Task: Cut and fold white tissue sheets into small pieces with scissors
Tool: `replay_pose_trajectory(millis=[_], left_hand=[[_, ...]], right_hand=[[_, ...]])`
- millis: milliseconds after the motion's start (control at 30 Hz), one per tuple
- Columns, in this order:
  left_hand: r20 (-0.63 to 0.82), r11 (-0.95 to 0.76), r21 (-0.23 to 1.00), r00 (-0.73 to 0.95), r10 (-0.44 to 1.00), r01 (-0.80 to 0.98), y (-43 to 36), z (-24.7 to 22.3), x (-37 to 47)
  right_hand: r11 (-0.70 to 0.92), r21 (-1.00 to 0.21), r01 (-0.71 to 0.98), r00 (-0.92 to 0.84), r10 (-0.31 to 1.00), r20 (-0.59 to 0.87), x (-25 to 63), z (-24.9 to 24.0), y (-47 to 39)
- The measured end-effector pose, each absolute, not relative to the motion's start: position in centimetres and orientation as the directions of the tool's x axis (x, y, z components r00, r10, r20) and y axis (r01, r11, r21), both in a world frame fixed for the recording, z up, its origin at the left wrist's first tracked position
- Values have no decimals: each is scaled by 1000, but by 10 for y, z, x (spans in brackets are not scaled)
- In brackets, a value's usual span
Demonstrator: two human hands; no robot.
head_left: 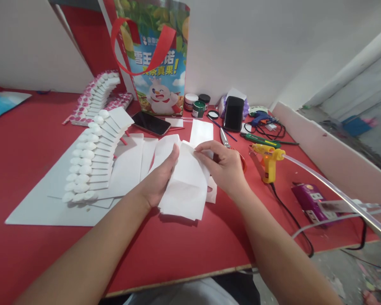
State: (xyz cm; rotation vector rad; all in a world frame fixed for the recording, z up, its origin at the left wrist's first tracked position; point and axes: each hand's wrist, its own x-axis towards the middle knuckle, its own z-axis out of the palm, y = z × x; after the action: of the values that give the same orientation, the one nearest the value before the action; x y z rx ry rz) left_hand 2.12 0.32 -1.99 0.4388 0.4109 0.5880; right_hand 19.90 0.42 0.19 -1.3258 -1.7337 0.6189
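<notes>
In front of me my left hand (158, 180) holds white paper sheets (186, 182) along their left edge, thumb pointing up. My right hand (225, 165) pinches the upper right edge of the same sheets between thumb and fingertips. The sheets are creased across and hang down toward me. Behind them lie more white pieces of paper (201, 131). Left of my left hand, a curved fan of white card (98, 159) carries rows of white oval pads on thin grey strips. Scissors (225, 137) lie just beyond my right hand, their red handle partly hidden by it.
On the red table (44, 254) a yellow glue gun (268, 159) and purple power box (314, 201) lie right, with cables. Farther back are a printed bag (160, 59), paint jars (198, 109), phone (150, 123), black device (234, 113) and pink-and-white fan (93, 99). A white board (44, 207) lies left.
</notes>
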Motion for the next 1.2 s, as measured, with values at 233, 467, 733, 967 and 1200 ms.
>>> replay_pose_trajectory(millis=[233,467,733,967,1200], left_hand=[[-349,692,622,660,665,-367,-2,-15,19],[-396,667,654,589,705,-358,-3,-11,22],[-337,683,576,630,699,-449,3,-7,16],[-194,437,513,396,897,-739,17,1,-14],[-248,444,527,369,896,-724,18,-3,-12]], right_hand=[[296,-802,519,-77,951,301,198,1,4],[293,-774,562,-74,949,305,197,-2,4],[256,-756,603,29,940,341,205,-2,12],[198,-712,673,35,954,298,217,-4,21],[-7,-620,784,26,999,22,204,-7,19]])
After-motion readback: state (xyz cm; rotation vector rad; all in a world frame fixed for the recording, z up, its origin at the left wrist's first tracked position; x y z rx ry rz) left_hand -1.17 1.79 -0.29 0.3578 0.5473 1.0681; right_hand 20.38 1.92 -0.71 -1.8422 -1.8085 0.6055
